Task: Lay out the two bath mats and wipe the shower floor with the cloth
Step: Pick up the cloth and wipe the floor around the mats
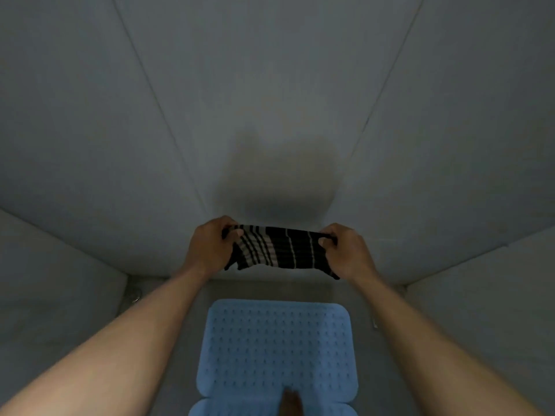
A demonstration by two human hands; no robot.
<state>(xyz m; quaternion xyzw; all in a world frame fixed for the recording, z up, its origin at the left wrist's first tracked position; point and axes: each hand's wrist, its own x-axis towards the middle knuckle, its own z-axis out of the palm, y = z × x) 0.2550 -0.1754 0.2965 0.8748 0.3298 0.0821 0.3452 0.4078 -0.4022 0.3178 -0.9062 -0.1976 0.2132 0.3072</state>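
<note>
Striped knit cloth [279,250]; dimpled rubbery blue mat [277,346]; matt grey walls [90,130].

Dim, soft blur, fisheye-bent edges

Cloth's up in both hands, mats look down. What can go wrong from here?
1. The striped cloth is bunched and stretched in the air between the left hand and right hand; a bunched wipe may cover little floor.
2. The blue mats already cover the middle of the shower floor, so the floor beneath likely goes unwiped.
3. The light is dim; missed patches would be hard to spot.
</note>
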